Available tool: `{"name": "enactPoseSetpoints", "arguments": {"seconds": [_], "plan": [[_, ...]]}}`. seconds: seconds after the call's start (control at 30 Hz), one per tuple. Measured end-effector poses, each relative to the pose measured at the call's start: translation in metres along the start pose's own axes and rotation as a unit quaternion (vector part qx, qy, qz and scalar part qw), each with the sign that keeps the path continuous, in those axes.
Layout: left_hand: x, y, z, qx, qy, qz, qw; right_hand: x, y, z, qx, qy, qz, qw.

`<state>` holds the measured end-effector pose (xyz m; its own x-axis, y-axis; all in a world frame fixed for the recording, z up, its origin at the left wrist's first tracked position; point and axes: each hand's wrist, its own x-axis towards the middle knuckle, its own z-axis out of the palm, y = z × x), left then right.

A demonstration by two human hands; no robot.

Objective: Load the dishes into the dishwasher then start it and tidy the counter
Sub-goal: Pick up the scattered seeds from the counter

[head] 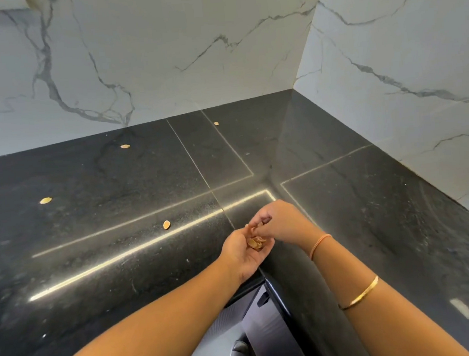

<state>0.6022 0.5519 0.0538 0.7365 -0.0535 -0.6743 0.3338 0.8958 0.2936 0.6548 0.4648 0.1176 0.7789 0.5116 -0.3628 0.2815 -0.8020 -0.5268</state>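
My left hand (241, 255) is cupped palm up over the black counter (98, 255) near its inner corner, holding several small tan shells (255, 243) in the palm. My right hand (279, 222) hovers just above it, its fingertips pinched together over the cupped palm. Loose shells lie scattered on the counter: one (166, 224) left of my hands, one (45, 200) further left, one (124, 146) near the back wall, and one (216, 123) in the back middle.
White marble walls (160, 51) close the counter at the back and right, forming a corner. Below the counter edge a dark appliance front (264, 325) and light floor show between my arms.
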Motion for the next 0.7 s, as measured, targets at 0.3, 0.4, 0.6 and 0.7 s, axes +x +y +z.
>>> {"name": "enactPoseSetpoints", "arguments": {"seconds": [0.3, 0.4, 0.6, 0.7], "plan": [[-0.016, 0.03, -0.018, -0.077, 0.02, 0.036, 0.996, 0.008, -0.039, 0.019, 0.032, 0.157, -0.083, 0.984], [-0.024, 0.043, -0.031, -0.093, 0.071, 0.085, 0.989, 0.027, -0.056, 0.033, 0.091, 0.196, -0.149, 0.965], [-0.042, 0.07, -0.07, -0.143, 0.191, 0.196, 0.951, 0.068, -0.083, 0.078, 0.019, -0.007, -0.237, 0.971], [-0.047, 0.082, -0.082, -0.161, 0.214, 0.212, 0.94, 0.081, -0.086, 0.102, -0.073, -0.071, -0.258, 0.961]]}}
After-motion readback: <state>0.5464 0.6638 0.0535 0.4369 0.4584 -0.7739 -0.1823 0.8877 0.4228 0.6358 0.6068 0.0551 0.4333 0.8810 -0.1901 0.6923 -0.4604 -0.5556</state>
